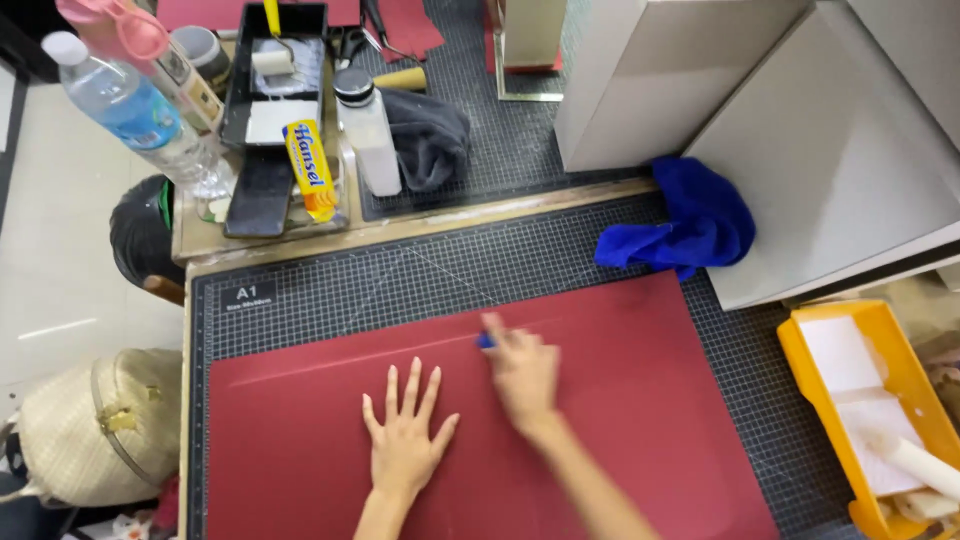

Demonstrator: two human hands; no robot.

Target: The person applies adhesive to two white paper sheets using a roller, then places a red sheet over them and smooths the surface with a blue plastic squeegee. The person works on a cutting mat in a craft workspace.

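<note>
Red sheet material [620, 420] lay flat on the gridded cutting mat [400, 280] covering the table. Left hand [405, 440] pressed on it, palm down, fingers spread wide, holding nothing. Right hand [522, 375], blurred, was closed around a small blue object [486, 341] touching the sheet. Beyond lay a blue cloth [690, 225], an orange tray [870, 400] and a water bottle [130, 105].

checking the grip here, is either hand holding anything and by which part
The right hand pinches a small blue object at its fingertips; blur hides which part. The left hand lies flat, holding nothing.
</note>
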